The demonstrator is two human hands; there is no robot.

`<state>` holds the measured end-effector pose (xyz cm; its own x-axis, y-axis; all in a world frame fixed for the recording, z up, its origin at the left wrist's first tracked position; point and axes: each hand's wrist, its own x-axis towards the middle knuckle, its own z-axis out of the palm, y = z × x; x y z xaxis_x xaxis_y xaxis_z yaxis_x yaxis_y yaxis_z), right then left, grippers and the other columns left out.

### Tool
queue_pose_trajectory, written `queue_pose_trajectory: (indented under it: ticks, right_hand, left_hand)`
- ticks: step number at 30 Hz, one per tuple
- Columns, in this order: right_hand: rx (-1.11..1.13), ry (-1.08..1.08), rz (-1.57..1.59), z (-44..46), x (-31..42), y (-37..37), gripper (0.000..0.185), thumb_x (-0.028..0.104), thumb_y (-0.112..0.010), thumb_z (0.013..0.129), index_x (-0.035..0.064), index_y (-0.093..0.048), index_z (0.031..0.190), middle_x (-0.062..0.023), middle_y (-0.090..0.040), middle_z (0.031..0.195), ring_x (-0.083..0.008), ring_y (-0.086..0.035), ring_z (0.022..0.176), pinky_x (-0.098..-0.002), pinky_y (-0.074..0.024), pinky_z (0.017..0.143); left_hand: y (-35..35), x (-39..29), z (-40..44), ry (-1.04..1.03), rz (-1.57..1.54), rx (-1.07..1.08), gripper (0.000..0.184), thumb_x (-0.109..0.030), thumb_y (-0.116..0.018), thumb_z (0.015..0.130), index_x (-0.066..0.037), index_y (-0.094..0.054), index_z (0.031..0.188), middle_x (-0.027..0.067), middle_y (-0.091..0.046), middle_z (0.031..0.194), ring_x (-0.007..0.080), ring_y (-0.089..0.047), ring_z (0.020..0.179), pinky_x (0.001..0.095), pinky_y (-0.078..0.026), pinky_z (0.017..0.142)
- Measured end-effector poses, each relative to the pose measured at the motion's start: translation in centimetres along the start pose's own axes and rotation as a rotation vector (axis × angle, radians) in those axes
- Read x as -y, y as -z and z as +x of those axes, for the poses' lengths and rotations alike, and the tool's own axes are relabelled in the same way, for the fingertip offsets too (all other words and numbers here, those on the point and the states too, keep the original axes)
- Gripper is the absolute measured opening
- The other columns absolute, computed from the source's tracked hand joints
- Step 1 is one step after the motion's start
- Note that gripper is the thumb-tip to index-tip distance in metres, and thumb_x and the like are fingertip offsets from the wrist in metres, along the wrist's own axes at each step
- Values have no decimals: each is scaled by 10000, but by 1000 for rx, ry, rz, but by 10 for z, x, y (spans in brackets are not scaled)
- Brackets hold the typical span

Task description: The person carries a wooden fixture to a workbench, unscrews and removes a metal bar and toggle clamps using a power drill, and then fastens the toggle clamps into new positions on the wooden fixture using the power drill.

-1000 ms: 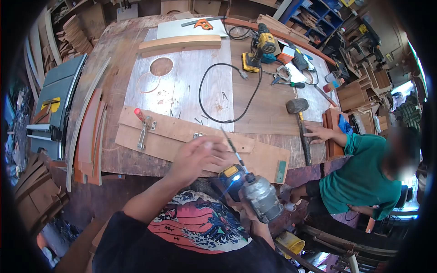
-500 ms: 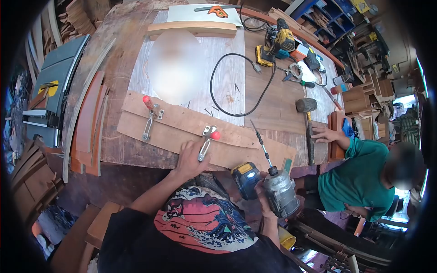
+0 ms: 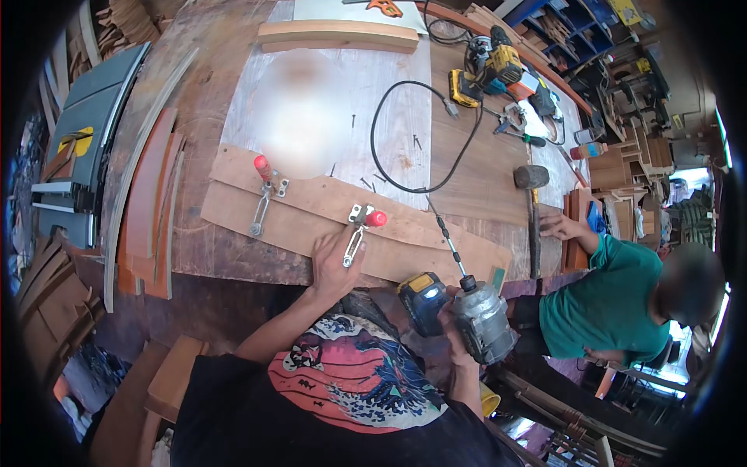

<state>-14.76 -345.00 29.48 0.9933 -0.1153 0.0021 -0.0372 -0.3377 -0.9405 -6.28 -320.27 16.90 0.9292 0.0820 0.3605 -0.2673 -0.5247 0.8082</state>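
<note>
My left hand [image 3: 334, 263] is at the near edge of a curved plywood template [image 3: 299, 233], its fingers closed about the metal arm of a toggle clamp [image 3: 355, 243] with a red-tipped handle. Part of the grip is hidden. In my right hand [image 3: 454, 331] is a cordless impact driver [image 3: 482, 321], held by its grip. Its long bit [image 3: 450, 237] points away over the template's right end. A second toggle clamp [image 3: 264, 193] with a red handle is mounted on the template's left part.
Several loose screws [image 3: 372, 184] and a black cable [image 3: 373, 128] lie beyond the template. Farther right are a yellow power tool [image 3: 498, 66] and a mallet [image 3: 532, 180]. A person in a green shirt [image 3: 607, 300] stands at right, one hand near the mallet's handle. Wood strips [image 3: 152, 202] lie left.
The view has shifted slightly, so the bench things sit a little further right and higher. My left hand has moved slightly up along the clamp arm. The impact driver stays in my right hand.
</note>
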Motion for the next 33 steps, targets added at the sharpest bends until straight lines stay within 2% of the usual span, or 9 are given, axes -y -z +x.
queue_pose_trajectory:
  ticks: [7,14,18,21,22,25,27,31,33]
  right_hand:
    - [42,27,52,11,1,8,539,-7,-753,832,48,-584,1340,-116,-687,1216,-142,-644,934,-323,-531,826]
    - [140,81,-96,28,5,30,463,-31,-753,830,32,-659,1279,-72,-705,1105,-181,-662,981,-354,-525,885]
    - [267,51,-77,41,9,47,416,-28,-743,866,21,-675,1274,-100,-721,1211,-228,-678,1105,-391,-540,945]
    - [357,168,-183,54,-4,63,402,-32,-742,863,22,-686,1258,-123,-733,1210,-237,-681,1140,-398,-541,965]
    - [368,265,-375,57,-1,66,380,-18,-765,845,17,-702,1217,-113,-751,1131,-230,-704,1072,-384,-554,924]
    - [322,265,-417,55,-37,86,521,252,-912,707,71,-706,1149,-78,-750,1054,-298,-718,994,-388,-493,937]
    - [317,250,-425,59,-40,88,523,257,-918,698,66,-702,1134,-85,-744,1058,-304,-712,981,-400,-493,934]
    - [303,296,-357,68,-25,82,308,40,-818,800,42,-737,1097,-72,-758,1013,-223,-729,925,-367,-566,817]
    - [368,303,-398,77,-5,79,313,60,-823,788,51,-741,1090,-69,-757,998,-225,-729,918,-367,-565,821]
  left_hand:
    - [-1,-2,-2,11,-26,-74,441,-96,-709,892,68,-633,1295,219,-673,1098,377,-643,960,471,-488,895]
    - [-8,-14,-5,113,-110,-97,414,-37,-678,912,86,-617,1302,258,-666,1204,429,-669,1076,449,-551,918]
    - [-10,-16,-3,110,-117,-95,409,-23,-652,932,98,-596,1319,296,-650,1286,440,-672,1139,442,-550,960]
    - [-13,-17,-4,133,-117,-92,412,-21,-643,943,102,-584,1332,305,-650,1293,430,-680,1139,442,-550,964]
    - [-13,-18,-4,136,-112,-98,414,-21,-641,946,102,-582,1336,305,-653,1289,426,-684,1133,442,-551,960]
    - [-14,-15,-7,134,-92,-81,416,-15,-640,946,95,-581,1343,298,-658,1285,423,-686,1129,441,-553,955]
    - [-15,-15,-7,144,-93,-84,417,-15,-642,946,92,-583,1345,292,-662,1279,418,-688,1125,440,-553,953]
    - [-14,-17,-8,199,-159,-83,413,-14,-644,947,85,-589,1344,281,-675,1250,408,-692,1113,437,-555,933]
    - [-14,-18,-6,175,-131,-98,409,-16,-648,944,81,-596,1338,276,-684,1224,405,-694,1099,439,-556,921]
